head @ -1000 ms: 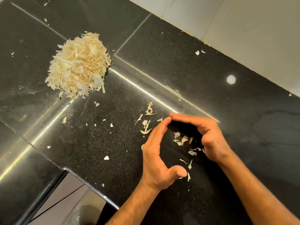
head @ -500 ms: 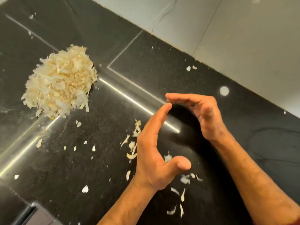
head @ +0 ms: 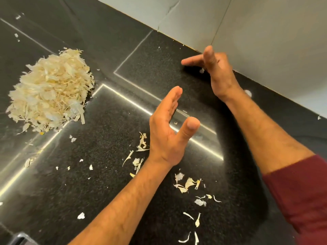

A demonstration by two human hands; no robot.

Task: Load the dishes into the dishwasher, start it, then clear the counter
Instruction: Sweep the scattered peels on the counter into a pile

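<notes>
A big heap of pale garlic peels (head: 51,92) lies on the black stone counter (head: 70,183) at the left. Loose peel scraps (head: 187,183) are scattered near my forearms and beside my left wrist. My left hand (head: 168,133) stands on edge above the counter, fingers straight, thumb apart, holding nothing. My right hand (head: 215,71) reaches to the back edge by the wall, fingers stretched leftward, with a small scrap (head: 201,70) just under its palm. The two hands are apart.
A grey tiled wall (head: 265,32) rises behind the counter at the upper right. A few tiny scraps (head: 247,92) lie along the back edge. The counter's front edge shows at the bottom left corner (head: 21,237).
Both hands have moved away from me toward the wall and parted; the fingertips no longer touch. The scraps they cupped a second ago now lie behind them, near my forearms.
</notes>
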